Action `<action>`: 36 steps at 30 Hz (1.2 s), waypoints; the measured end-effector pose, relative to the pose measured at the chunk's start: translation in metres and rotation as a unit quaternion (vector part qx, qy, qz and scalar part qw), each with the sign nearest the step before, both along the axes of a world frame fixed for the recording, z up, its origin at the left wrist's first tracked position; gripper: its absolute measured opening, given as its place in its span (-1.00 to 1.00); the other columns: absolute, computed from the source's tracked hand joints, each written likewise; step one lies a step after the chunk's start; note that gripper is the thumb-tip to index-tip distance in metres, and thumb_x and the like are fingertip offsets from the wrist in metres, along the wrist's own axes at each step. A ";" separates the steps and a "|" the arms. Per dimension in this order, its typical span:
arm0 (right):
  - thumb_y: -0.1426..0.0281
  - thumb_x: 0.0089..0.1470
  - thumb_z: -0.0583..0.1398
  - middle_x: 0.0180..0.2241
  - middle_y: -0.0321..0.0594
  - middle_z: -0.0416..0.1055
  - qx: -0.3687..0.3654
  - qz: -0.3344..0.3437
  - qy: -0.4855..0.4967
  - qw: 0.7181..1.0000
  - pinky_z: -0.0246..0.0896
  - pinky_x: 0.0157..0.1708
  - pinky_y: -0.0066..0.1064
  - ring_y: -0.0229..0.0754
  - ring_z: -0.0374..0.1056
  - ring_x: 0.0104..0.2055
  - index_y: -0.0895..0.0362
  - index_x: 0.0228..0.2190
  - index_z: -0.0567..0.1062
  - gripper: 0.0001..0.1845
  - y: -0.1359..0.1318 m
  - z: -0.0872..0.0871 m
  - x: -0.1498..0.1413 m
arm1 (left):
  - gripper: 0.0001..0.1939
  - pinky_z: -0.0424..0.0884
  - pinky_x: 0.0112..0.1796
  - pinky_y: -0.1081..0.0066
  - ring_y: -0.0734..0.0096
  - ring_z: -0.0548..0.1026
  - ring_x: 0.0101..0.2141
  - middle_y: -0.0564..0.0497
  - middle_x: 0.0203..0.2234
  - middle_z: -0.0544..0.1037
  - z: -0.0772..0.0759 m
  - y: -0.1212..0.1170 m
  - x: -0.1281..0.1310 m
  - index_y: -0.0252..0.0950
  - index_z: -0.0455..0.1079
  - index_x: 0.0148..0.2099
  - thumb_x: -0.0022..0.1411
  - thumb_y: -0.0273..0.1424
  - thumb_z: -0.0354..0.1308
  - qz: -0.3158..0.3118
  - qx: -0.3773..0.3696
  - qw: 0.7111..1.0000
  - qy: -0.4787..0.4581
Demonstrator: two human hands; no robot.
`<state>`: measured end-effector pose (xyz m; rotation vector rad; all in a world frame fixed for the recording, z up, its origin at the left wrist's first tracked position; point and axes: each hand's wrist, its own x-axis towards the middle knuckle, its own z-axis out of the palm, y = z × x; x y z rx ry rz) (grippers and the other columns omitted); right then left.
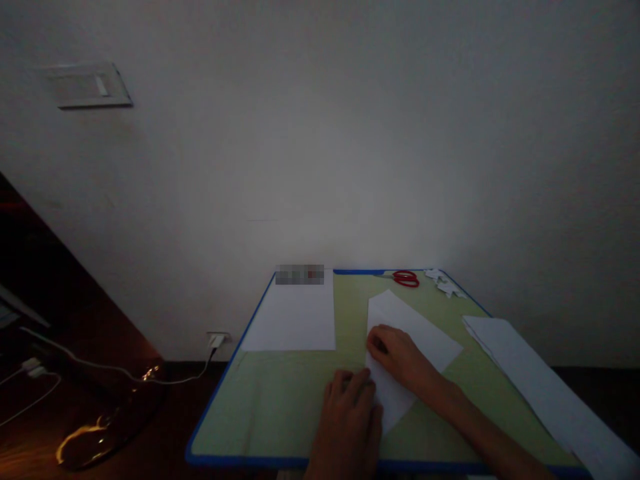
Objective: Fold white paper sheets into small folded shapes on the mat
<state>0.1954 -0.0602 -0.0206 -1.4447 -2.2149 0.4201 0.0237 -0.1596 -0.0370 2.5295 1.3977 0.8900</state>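
A folded white sheet of paper [415, 333] lies on the green table [280, 400] with a blue rim. My left hand [350, 417] rests flat on the sheet's near left edge, fingers stretched forward. My right hand [397, 357] lies on top of the sheet a little farther back, fingers curled down and pressing the paper along its left side. Neither hand holds anything else.
A flat white sheet [295, 313] lies at the back left of the table. Red scissors [406, 279] and paper scraps [445, 283] sit at the far edge. A stack of white paper [540, 380] overhangs the right side. A white wall stands behind; cables [100, 370] run across the dark floor on the left.
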 end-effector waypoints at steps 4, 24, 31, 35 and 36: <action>0.46 0.18 0.17 -0.37 -0.19 0.51 0.001 -0.023 0.003 1.000 0.18 -0.27 -0.37 -0.15 0.39 -0.32 0.14 -0.40 0.50 -0.88 0.016 -0.004 0.003 | -0.69 0.54 -0.02 -0.06 0.00 0.45 0.00 -0.16 0.10 0.53 -0.005 0.002 0.000 -0.34 0.46 0.06 0.28 -0.58 0.11 -0.006 0.018 1.000 0.017; 0.39 0.23 0.18 -0.30 -0.22 0.54 0.001 -0.027 -0.006 1.000 0.12 -0.28 -0.40 -0.18 0.41 -0.27 0.11 -0.33 0.52 -0.88 0.017 0.003 0.006 | -0.72 0.57 -0.06 0.00 0.06 0.47 -0.05 -0.17 0.06 0.56 -0.010 0.006 0.001 -0.32 0.46 0.03 0.29 -0.56 0.15 -0.006 0.064 0.998 -0.014; 0.36 0.27 0.16 -0.22 -0.22 0.56 0.022 -0.032 -0.054 0.998 0.10 -0.26 -0.38 -0.15 0.44 -0.19 0.10 -0.28 0.52 -0.86 0.042 0.004 0.014 | -0.72 0.58 -0.06 0.01 0.06 0.49 -0.04 -0.18 0.04 0.57 -0.012 0.008 -0.001 -0.32 0.46 0.05 0.31 -0.55 0.14 -0.014 0.078 0.997 -0.020; 0.35 0.28 0.15 -0.21 -0.22 0.57 0.032 -0.042 -0.064 0.997 0.08 -0.29 -0.38 -0.14 0.44 -0.18 0.10 -0.26 0.52 -0.85 0.058 0.003 0.017 | -0.73 0.59 -0.08 0.03 0.08 0.50 -0.07 -0.18 0.04 0.57 -0.014 0.009 -0.002 -0.32 0.45 0.04 0.32 -0.55 0.13 -0.018 0.084 0.996 -0.023; 0.34 0.29 0.15 -0.21 -0.22 0.57 0.034 -0.046 -0.065 0.996 0.08 -0.29 -0.38 -0.14 0.45 -0.19 0.09 -0.25 0.52 -0.85 0.062 0.002 0.018 | -0.73 0.59 -0.08 0.04 0.08 0.50 -0.07 -0.18 0.04 0.57 -0.014 0.009 -0.002 -0.32 0.46 0.04 0.32 -0.55 0.14 -0.020 0.083 0.996 -0.023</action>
